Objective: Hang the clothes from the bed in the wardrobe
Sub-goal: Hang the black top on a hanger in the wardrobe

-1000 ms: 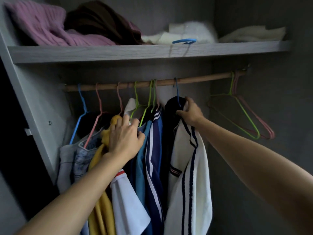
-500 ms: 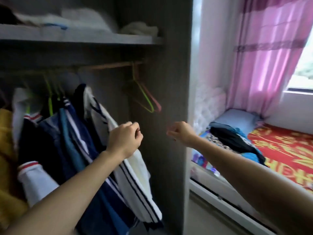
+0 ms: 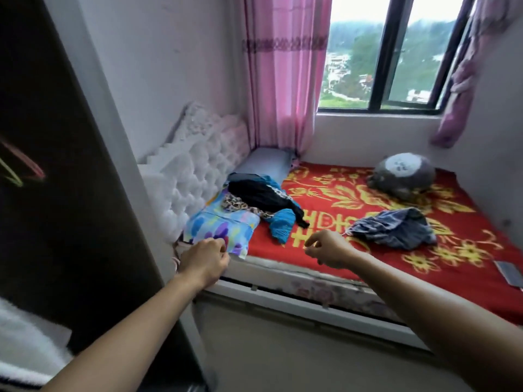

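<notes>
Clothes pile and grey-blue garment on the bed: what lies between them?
Only bare red blanket lies between the clothes pile and the grey-blue garment, seen in the head view.
</notes>
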Motion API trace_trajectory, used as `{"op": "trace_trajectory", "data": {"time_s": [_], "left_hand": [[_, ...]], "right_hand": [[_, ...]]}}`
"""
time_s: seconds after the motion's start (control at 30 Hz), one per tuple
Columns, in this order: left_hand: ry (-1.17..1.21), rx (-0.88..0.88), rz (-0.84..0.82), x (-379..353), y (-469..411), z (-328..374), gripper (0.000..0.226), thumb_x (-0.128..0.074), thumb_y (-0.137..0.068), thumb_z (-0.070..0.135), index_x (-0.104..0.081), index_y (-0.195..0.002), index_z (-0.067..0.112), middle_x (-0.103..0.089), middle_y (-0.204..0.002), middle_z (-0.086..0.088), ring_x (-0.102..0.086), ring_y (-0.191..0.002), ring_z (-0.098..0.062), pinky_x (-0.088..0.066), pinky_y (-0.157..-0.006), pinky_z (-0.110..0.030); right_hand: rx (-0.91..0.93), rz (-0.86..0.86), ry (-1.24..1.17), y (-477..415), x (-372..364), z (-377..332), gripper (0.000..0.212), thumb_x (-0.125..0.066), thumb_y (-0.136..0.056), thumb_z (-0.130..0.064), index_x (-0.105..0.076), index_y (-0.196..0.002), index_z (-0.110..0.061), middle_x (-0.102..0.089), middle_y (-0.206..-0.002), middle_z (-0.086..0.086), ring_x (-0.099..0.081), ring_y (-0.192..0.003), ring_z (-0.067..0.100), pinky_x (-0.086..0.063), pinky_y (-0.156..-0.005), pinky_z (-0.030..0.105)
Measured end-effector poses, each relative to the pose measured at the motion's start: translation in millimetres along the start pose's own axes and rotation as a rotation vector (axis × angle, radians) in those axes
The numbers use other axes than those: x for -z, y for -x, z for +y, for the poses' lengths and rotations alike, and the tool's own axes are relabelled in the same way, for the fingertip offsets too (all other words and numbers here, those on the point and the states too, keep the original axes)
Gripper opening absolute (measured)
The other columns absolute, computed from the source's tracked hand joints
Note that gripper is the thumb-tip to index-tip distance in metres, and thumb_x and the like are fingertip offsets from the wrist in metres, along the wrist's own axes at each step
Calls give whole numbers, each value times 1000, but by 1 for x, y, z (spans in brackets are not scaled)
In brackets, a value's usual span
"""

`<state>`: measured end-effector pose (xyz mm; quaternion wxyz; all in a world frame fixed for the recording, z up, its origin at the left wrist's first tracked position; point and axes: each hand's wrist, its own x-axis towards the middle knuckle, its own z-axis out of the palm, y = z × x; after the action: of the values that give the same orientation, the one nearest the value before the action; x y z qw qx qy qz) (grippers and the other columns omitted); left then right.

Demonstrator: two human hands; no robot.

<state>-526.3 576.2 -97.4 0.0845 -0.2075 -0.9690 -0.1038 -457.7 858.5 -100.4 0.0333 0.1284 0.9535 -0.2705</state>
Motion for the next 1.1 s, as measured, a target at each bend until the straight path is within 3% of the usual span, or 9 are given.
{"op": "trace_trajectory", "data": {"time_s": [0.1, 0.2, 0.3, 0.47, 0.63, 0.73, 0.97, 1.1], "left_hand": [[41, -11, -79, -38, -50, 15, 21, -50, -88, 37, -63, -99, 25, -66, -108, 0, -62, -101, -25, -49, -80, -33], [84, -32, -140, -74, -106, 22, 20, -50, -87, 37, -62, -95, 23, -67, -107, -3, -62, -98, -25, -50, -78, -34], [59, -20, -215, -94, -161, 25, 25, -48, -90, 38, -62, -105, 23, -66, -108, -1, -61, -99, -23, -44, -73, -32], [-4, -63, -298, -116, -252, 22, 24, -47, -90, 34, -61, -105, 21, -65, -111, -2, -60, -101, -23, -44, -75, -32], [-18, -47, -355, -150, -322, 21, 27, -47, -92, 35, -61, -111, 22, -65, -113, -3, -58, -104, -24, -45, -79, -32], [-17, -34, -391, -179, -365, 16, 27, -47, -92, 35, -61, -111, 23, -65, -113, -1, -58, -105, -23, -45, -80, -32], [-34, 103, -478, -245, -488, -5, 31, -47, -93, 35, -58, -118, 21, -65, -115, -3, -60, -105, -24, -44, -79, -32], [2, 177, -474, -265, -548, -21, 32, -48, -93, 36, -57, -120, 22, -65, -115, -3, -59, -105, -23, -44, -78, -30]], "right_hand": [[-73, -51, 5, -36, 7, 39, 20, -68, -88, -28, -71, -103, -16, -72, -86, 2, -69, -69, 16, -54, -66, 30], [-129, -53, -10, -84, 15, 70, 18, -67, -89, -28, -71, -102, -16, -71, -84, -1, -70, -68, 14, -54, -64, 29], [-191, -74, -45, -135, 24, 90, 19, -66, -89, -26, -70, -104, -14, -71, -81, 0, -69, -63, 13, -53, -57, 29], [-251, -69, -59, -211, 31, 109, 12, -64, -90, -31, -67, -100, -23, -72, -81, -2, -70, -65, 11, -58, -68, 36], [-278, -114, -37, -282, 29, 132, 18, -63, -91, -32, -69, -103, -21, -68, -77, -8, -69, -66, 8, -55, -60, 28], [-281, -153, -40, -340, 25, 149, 20, -61, -92, -34, -70, -105, -21, -70, -78, -6, -69, -67, 10, -57, -63, 32], [-279, -260, -60, -515, -4, 185, 21, -60, -92, -36, -65, -107, -21, -70, -76, 1, -69, -69, 19, -54, -60, 36], [-258, -331, -21, -603, -21, 183, 16, -59, -90, -31, -67, -97, -19, -69, -79, 0, -67, -71, 19, -53, -62, 35]]}}
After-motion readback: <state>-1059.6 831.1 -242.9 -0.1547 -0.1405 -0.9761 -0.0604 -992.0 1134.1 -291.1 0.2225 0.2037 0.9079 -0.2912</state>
